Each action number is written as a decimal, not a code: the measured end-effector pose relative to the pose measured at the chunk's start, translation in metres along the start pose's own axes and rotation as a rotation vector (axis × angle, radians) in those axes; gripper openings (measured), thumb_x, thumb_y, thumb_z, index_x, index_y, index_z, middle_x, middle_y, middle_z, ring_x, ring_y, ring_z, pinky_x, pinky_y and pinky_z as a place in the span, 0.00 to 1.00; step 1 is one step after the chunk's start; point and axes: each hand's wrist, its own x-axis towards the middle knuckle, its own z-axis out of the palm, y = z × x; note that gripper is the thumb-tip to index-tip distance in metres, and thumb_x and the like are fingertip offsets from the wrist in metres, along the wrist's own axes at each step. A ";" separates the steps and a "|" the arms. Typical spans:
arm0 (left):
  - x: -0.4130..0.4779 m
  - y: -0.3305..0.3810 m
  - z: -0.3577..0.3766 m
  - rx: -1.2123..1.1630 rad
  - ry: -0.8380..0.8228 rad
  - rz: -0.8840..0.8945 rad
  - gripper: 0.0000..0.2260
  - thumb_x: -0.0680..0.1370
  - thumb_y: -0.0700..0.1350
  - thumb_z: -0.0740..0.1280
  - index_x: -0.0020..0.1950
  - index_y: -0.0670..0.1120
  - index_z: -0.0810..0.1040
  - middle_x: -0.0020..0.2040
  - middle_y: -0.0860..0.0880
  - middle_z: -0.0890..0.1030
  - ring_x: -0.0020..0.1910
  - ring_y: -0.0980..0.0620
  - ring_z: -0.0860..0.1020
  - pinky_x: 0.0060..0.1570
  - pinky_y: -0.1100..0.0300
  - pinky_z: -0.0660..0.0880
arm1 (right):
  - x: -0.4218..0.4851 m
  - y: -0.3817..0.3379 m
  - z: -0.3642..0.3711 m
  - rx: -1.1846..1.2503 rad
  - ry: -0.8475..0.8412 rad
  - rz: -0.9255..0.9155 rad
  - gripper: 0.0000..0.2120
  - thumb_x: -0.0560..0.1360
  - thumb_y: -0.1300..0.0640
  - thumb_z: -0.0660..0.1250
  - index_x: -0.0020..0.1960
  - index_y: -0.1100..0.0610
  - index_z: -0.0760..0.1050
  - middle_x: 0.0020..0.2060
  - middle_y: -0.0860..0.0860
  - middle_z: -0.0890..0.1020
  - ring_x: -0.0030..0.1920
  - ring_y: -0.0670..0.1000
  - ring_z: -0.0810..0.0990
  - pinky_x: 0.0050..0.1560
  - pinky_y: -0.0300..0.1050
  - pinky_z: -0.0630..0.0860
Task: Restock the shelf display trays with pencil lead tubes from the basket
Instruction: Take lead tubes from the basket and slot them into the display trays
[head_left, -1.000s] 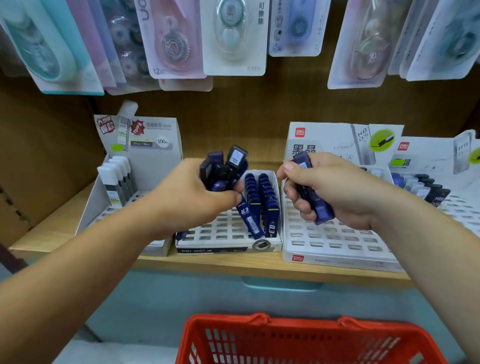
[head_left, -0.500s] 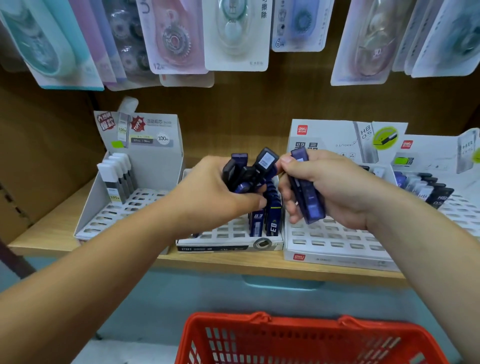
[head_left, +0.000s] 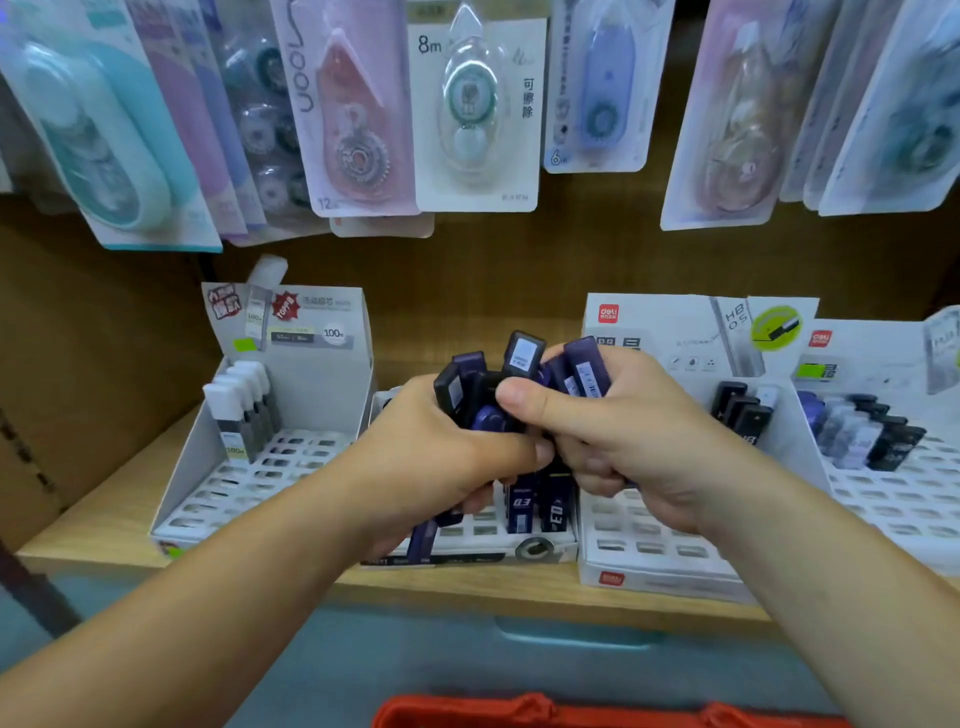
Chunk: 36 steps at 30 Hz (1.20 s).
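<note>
Several lead tubes (head_left: 523, 358) clamped in left hand (head_left: 431, 452) as stock; more gripped in right hand (head_left: 628, 436), fingers (head_left: 592, 470) curled, likely for slotting into tray (head_left: 470, 540).

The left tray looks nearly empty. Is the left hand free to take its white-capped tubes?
Probably not yet: the left hand grips a bundle of dark lead tubes, though the way to the white-capped tubes looks open.
</note>
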 end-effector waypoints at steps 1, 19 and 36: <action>0.001 -0.001 0.000 -0.039 -0.006 -0.004 0.07 0.76 0.36 0.76 0.50 0.37 0.81 0.35 0.42 0.74 0.29 0.50 0.68 0.27 0.58 0.65 | 0.002 0.002 0.001 0.019 0.019 -0.001 0.11 0.73 0.52 0.77 0.44 0.57 0.78 0.23 0.52 0.68 0.23 0.49 0.60 0.26 0.40 0.56; 0.001 -0.011 -0.001 -0.169 -0.004 0.000 0.05 0.76 0.40 0.76 0.42 0.46 0.83 0.40 0.39 0.80 0.33 0.50 0.75 0.26 0.60 0.67 | 0.019 0.011 0.007 0.098 0.208 -0.005 0.19 0.79 0.43 0.70 0.43 0.59 0.83 0.40 0.64 0.84 0.26 0.53 0.68 0.25 0.41 0.64; -0.001 -0.001 -0.032 -0.195 0.137 0.005 0.05 0.80 0.33 0.68 0.54 0.37 0.81 0.32 0.46 0.79 0.23 0.56 0.70 0.22 0.64 0.64 | 0.017 -0.007 -0.004 -0.118 0.317 -0.107 0.11 0.85 0.50 0.62 0.56 0.57 0.76 0.29 0.54 0.81 0.32 0.57 0.84 0.37 0.47 0.80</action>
